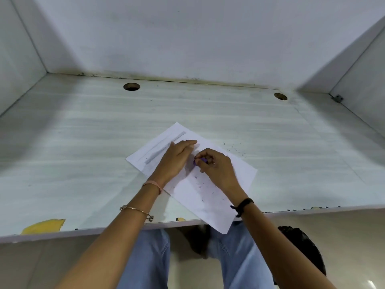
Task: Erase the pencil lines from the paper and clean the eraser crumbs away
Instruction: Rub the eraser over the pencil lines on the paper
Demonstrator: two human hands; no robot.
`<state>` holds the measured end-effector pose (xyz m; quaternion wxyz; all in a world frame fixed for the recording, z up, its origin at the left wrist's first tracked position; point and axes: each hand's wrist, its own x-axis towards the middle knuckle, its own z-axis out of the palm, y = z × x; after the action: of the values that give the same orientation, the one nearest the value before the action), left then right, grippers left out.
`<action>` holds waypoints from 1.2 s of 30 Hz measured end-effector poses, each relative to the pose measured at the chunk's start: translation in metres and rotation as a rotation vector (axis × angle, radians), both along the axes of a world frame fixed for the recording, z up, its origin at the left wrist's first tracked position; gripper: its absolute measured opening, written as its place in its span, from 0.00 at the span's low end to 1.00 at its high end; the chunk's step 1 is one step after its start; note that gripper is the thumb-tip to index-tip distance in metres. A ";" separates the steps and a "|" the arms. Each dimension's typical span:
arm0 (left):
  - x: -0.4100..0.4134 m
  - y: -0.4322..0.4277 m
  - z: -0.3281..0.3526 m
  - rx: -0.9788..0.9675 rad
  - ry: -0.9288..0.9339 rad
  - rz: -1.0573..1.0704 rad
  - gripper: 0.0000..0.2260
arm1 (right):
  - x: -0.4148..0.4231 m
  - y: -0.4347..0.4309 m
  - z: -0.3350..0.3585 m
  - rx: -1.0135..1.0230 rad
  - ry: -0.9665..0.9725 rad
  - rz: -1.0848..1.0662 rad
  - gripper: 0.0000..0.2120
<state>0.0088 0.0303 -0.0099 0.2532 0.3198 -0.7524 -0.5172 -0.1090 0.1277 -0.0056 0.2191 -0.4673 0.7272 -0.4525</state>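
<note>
Purple eraser, mostly hidden inside the right hand. Only a small patch shows between thumb and curled fingers, so its shape cannot be made out. This grip is clenched on the eraser at the middle of the paper. The left hand lies flat on the paper, fingers straight, its grip released. Grey pencil lines run along the sheet's far-left part. Dark eraser crumbs speckle the sheet and the surface to its right. The paper's near corner overhangs the surface edge. The surface is pale, streaked laminate with two round holes at the far side. It is chipped yellow at the near-left edge and enclosed by plain white partitions.
</note>
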 end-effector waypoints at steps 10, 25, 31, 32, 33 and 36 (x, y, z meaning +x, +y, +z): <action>0.066 0.017 -0.015 -0.482 -0.691 -0.145 0.49 | -0.009 -0.004 0.009 0.031 0.027 -0.027 0.03; 0.056 0.029 -0.029 -0.651 -0.783 -0.051 0.50 | 0.021 -0.001 0.024 0.166 0.315 0.307 0.05; 0.056 0.029 -0.030 -0.686 -0.776 -0.045 0.51 | 0.033 0.002 0.028 0.203 0.374 0.421 0.05; 0.056 0.029 -0.030 -0.686 -0.778 -0.047 0.51 | 0.032 0.001 0.028 0.206 0.377 0.420 0.05; 0.056 0.029 -0.029 -0.672 -0.778 -0.047 0.50 | 0.027 -0.003 0.028 0.197 0.368 0.369 0.05; 0.056 0.029 -0.028 -0.653 -0.768 -0.042 0.49 | 0.022 -0.008 0.029 0.165 0.358 0.247 0.05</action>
<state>0.0649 0.0594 -0.0381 0.0344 0.3761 -0.9200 -0.1050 -0.0865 0.1193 0.0238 0.1776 -0.6060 0.7264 -0.2712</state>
